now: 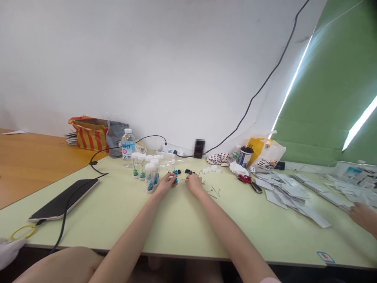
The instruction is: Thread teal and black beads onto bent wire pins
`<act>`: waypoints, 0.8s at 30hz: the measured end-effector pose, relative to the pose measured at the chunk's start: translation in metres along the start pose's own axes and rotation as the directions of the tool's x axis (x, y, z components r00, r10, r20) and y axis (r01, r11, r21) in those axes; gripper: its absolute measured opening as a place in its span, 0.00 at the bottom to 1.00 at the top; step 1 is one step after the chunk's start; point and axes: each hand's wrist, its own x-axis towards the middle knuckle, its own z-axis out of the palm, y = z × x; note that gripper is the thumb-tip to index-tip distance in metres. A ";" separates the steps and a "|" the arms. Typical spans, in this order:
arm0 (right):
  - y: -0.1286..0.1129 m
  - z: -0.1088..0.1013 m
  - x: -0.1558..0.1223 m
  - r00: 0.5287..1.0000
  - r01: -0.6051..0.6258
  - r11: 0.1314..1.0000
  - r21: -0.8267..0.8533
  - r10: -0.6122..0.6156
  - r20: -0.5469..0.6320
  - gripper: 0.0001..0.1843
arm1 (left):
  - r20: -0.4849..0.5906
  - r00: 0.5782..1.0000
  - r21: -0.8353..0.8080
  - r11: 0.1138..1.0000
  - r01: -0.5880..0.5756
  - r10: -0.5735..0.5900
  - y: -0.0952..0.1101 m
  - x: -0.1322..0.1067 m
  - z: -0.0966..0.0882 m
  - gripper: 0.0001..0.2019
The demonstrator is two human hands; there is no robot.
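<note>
Both my arms stretch forward over a pale green table. My left hand is closed in a pinch on a small blue piece, close to a cluster of clear vials with white caps. My right hand rests with fingers curled near several small black pieces; what it holds is too small to make out. Thin metal pins lie just right of it, and white caps sit behind.
A phone on a black cable lies at the left. A water bottle, striped bag, power strip, cup, red scissors and scattered paper packets sit around. Another person's hand reaches in at the right.
</note>
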 end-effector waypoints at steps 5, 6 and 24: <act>-0.016 0.006 -0.007 1.000 -0.023 0.996 -0.082 0.021 -0.018 0.13 | -0.078 0.997 -0.029 1.000 0.005 -0.007 -0.005 0.004 -0.002 0.22; -0.017 0.006 -0.009 1.000 -0.017 0.995 -0.093 0.016 -0.009 0.13 | -0.082 0.997 -0.035 0.999 0.003 -0.006 -0.005 0.005 -0.002 0.22; -0.008 0.011 0.004 0.985 -0.162 0.984 0.079 0.165 -0.040 0.06 | -0.076 0.997 -0.054 0.998 0.011 -0.015 -0.008 0.006 -0.003 0.21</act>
